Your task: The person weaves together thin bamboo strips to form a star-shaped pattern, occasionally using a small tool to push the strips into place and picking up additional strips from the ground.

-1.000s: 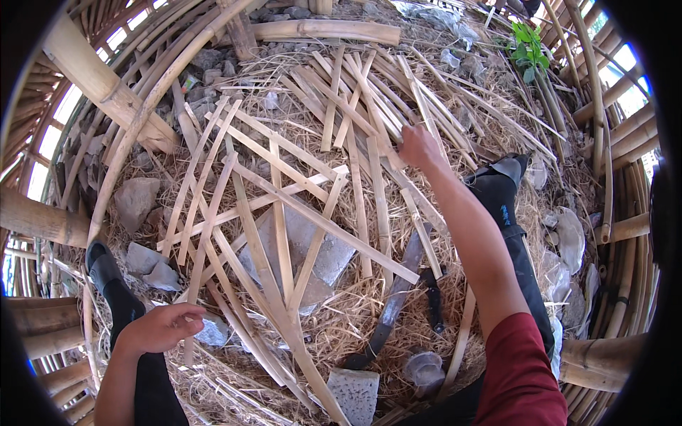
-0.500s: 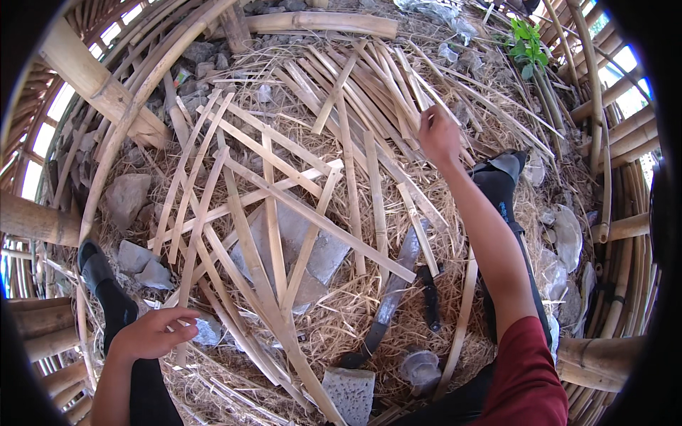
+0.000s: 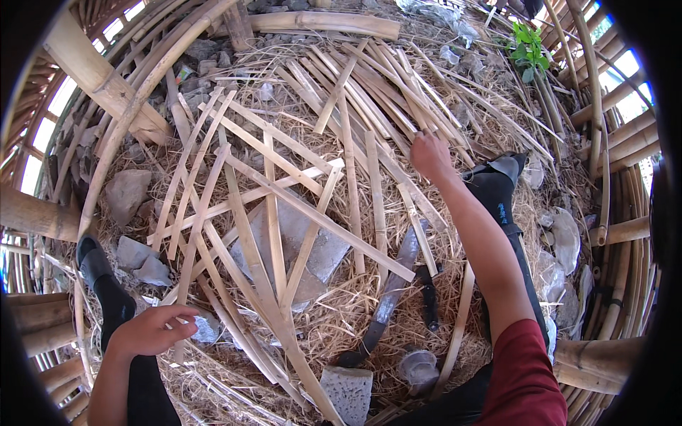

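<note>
My right hand (image 3: 431, 155) is closed at the near end of a pile of split bamboo strips (image 3: 376, 85), its fingers pinched around the end of one strip; the fingertips are partly hidden. Over my left knee hovers my left hand (image 3: 158, 329), fingers loosely bent and apart, with nothing in it. Between the hands, more bamboo strips (image 3: 323, 216) lie crisscrossed over a flat grey stone slab (image 3: 273, 231). A long-bladed machete (image 3: 398, 277) rests on the shavings near my right leg, beside a black strap-like object (image 3: 430, 298).
Bamboo shavings (image 3: 327, 348) cover the ground. A pitted pale block (image 3: 347, 394) and a clear plastic cup (image 3: 419, 368) sit close to me. Rocks (image 3: 128, 197) lie at left, thick bamboo poles (image 3: 106, 85) at the far left, and a green plant (image 3: 527, 53) at far right.
My right hand has drawn a little toward me and to the left, and strips in the pile have shifted. My left hand has hardly moved.
</note>
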Action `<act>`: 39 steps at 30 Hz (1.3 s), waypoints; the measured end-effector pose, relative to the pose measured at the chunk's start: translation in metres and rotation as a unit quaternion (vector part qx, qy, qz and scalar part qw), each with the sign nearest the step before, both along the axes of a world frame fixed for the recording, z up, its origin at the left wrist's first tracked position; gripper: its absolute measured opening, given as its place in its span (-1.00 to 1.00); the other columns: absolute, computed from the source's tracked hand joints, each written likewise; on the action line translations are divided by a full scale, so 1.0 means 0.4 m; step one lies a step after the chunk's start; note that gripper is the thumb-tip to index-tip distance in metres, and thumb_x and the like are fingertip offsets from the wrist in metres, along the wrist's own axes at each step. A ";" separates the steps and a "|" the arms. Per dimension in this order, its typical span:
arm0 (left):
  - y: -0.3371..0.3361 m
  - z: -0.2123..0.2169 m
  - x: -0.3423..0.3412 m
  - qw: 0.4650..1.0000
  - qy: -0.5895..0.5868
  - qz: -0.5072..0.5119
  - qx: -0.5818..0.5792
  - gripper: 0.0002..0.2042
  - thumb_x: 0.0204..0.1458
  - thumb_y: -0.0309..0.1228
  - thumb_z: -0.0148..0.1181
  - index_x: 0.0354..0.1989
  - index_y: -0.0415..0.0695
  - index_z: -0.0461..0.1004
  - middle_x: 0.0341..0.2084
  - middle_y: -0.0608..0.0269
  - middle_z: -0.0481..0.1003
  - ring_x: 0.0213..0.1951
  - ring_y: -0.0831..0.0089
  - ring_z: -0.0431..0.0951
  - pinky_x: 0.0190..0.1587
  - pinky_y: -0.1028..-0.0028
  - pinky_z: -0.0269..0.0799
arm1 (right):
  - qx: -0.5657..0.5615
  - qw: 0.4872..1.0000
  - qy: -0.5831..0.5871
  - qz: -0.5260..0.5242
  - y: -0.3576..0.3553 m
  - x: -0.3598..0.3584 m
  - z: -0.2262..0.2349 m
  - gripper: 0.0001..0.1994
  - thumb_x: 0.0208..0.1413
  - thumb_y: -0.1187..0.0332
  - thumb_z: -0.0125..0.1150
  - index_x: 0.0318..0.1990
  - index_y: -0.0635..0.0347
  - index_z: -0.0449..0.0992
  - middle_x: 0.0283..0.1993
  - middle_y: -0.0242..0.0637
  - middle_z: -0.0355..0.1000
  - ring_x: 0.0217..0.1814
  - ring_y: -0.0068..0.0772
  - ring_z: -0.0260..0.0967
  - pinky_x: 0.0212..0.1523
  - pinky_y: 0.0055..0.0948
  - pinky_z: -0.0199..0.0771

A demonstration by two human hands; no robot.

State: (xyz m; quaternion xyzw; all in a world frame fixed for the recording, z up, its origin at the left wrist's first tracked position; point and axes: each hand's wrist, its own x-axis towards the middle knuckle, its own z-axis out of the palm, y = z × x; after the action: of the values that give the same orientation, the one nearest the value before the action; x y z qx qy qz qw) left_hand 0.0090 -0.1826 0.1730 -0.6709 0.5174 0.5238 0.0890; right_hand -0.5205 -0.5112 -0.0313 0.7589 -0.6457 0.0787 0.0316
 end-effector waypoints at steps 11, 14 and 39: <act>0.013 -0.014 0.039 0.999 0.014 -0.023 -0.039 -0.46 0.26 -0.01 0.23 0.26 -0.14 0.47 -0.08 0.06 0.64 -0.12 0.33 0.65 -0.08 0.35 0.59 | -0.021 0.997 -0.041 -0.069 -0.006 0.021 0.014 -0.77 0.22 0.33 0.12 -0.13 0.33 0.56 -0.03 0.13 0.51 0.03 0.22 0.53 0.05 0.06 0.56; 0.008 -0.004 0.024 1.000 0.002 0.004 -0.010 -0.46 0.26 -0.03 0.23 0.26 -0.16 0.47 -0.08 0.08 0.64 -0.10 0.33 0.65 -0.04 0.35 0.58 | -0.065 0.995 -0.072 -0.017 0.013 0.086 0.023 -0.73 0.24 0.26 0.14 -0.12 0.32 0.53 -0.04 0.14 0.52 0.00 0.25 0.54 0.05 0.07 0.54; 0.014 -0.001 0.013 1.000 0.015 -0.016 -0.015 -0.44 0.27 -0.01 0.21 0.26 -0.20 0.46 -0.05 0.03 0.63 -0.08 0.29 0.65 0.02 0.31 0.55 | -0.158 0.984 -0.008 -0.084 0.011 0.034 0.025 -0.55 0.20 0.13 0.31 0.04 0.36 0.47 -0.23 0.04 0.53 -0.08 -0.02 0.54 -0.02 -0.09 0.50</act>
State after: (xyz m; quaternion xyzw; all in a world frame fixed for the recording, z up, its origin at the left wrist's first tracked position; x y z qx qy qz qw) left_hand 0.0141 -0.1769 0.1726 -0.6559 0.5373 0.5242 0.0795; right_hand -0.5069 -0.5067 -0.0214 0.6867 -0.6869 0.1831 0.1520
